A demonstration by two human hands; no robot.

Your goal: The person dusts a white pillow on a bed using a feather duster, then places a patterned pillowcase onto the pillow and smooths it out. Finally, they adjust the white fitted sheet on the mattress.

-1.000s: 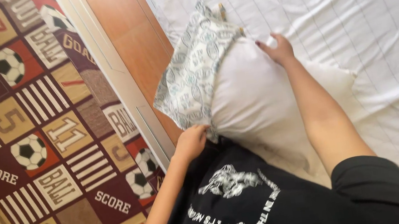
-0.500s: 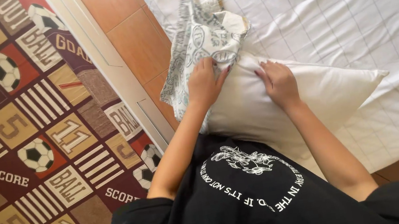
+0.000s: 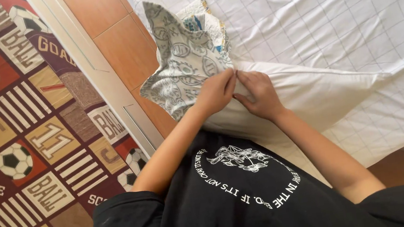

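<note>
both hands meet at the pillow [image 3: 312, 93] end, near the bed [image 3: 336, 6] edge. the left hand [image 3: 216, 92] fingers pinch the patterned case [image 3: 183, 65], which bunches over that end and overhangs the wooden frame [image 3: 117, 40]. the right hand [image 3: 259, 93] fingers pinch the white pillow edge. open mattress lies beyond; a rug [image 3: 7, 144] covers the floor.

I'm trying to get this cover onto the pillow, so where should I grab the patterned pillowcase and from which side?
Probably best to grip the patterned pillowcase by its lower edge, where it meets the white pillow; the left hand and right hand already pinch there. Come from the near side, next to your body. The far end stands bunched and loose, offering no firm hem.
</note>
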